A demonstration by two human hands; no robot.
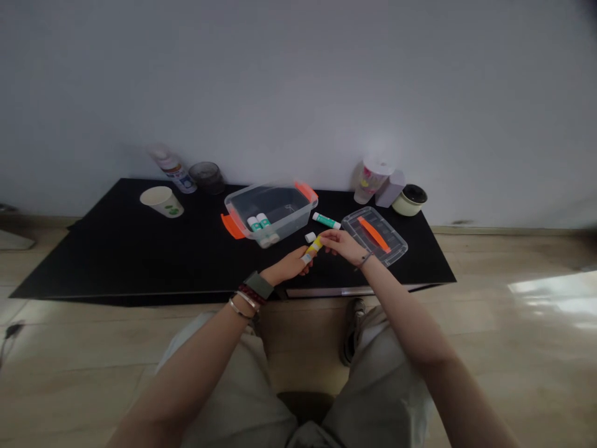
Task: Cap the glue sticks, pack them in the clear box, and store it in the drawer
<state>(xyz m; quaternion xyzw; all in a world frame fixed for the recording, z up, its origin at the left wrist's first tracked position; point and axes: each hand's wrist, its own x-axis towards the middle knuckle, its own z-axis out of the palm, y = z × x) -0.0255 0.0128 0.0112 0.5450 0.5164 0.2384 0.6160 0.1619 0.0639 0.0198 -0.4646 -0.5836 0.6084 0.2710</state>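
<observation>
Left hand [293, 264] wrapped round yellow-and-white cylindrical tube [316, 244], near frame centre; right hand [339, 243] fingertips pinching its upper end. Short white cap [310, 237] just beside. Green-and-white cylindrical tube [326, 220] above. Clear plastic lid [374, 235], orange handle, right of centre; clear plastic orange-latched box [291, 223] left.

Looks like someone's home tbh: wood-look floor [504, 336], plain wall [298, 87], low black table [93, 249] with a paper cup [161, 202] and spray can [173, 169] on it.
</observation>
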